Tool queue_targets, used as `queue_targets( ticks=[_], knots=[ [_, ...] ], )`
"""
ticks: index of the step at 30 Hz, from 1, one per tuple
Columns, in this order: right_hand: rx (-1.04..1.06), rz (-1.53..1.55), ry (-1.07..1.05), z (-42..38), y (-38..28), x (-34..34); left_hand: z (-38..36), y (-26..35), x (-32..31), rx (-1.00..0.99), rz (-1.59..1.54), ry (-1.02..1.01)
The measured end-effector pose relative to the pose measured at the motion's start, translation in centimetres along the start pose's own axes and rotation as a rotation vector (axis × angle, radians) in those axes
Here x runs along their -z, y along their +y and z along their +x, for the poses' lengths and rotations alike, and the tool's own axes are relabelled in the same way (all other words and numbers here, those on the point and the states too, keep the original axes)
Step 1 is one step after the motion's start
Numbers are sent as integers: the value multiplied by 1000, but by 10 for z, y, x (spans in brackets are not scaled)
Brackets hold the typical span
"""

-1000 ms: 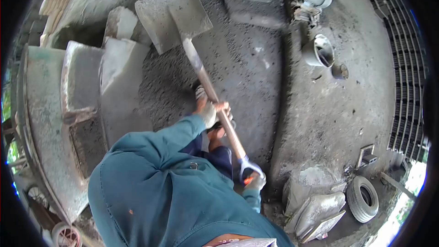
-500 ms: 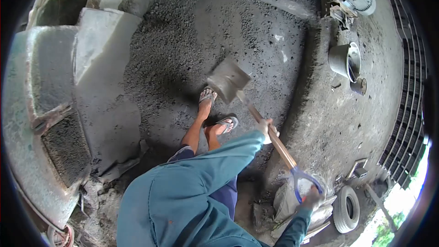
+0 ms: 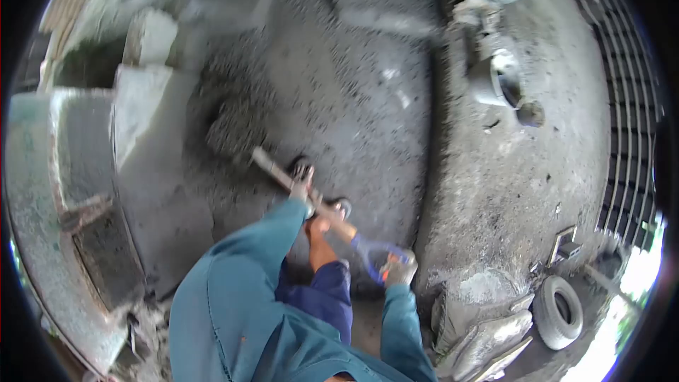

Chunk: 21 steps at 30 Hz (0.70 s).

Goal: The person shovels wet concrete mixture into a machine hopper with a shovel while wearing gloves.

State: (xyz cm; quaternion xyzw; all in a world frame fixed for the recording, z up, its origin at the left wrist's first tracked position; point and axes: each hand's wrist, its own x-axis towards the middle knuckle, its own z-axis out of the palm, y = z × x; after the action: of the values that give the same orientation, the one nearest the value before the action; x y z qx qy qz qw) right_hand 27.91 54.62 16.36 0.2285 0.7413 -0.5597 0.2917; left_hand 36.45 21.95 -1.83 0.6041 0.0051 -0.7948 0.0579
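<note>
A shovel with a wooden shaft (image 3: 332, 218) and a blue D-shaped handle (image 3: 368, 255) slants across my feet. My left hand (image 3: 302, 189), gloved, is wrapped round the lower shaft. At the upper end my right hand (image 3: 401, 267), also gloved, grips the blue handle. The shovel's blade lies over a dark mound of gravelly mix (image 3: 237, 127) to the left of my feet; the load and the blade blur together there. My sandalled feet (image 3: 303, 167) stand on the grey floor beside the mound.
At the left are a metal trough (image 3: 85, 148) and a pale slab (image 3: 138, 106). A raised ledge (image 3: 488, 191) runs along the right, with a bucket (image 3: 488, 81) and a small pot (image 3: 530, 114). Sacks (image 3: 488, 339) and a tyre (image 3: 559, 313) lie at the lower right.
Both hands and the shovel have moved left. The blade has gone from above the feet to the gravelly mix, and the view has shifted.
</note>
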Motion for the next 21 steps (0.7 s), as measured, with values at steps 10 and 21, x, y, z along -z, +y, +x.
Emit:
queue_targets(
  ticks=[10,21],
  knots=[
    [-336,656,-94,-161,1,56,-272,38,-75,-223,163,-115],
    [1503,-118,524,-220,-365,-104,-474,245,-440,-266,135,-1214]
  ],
)
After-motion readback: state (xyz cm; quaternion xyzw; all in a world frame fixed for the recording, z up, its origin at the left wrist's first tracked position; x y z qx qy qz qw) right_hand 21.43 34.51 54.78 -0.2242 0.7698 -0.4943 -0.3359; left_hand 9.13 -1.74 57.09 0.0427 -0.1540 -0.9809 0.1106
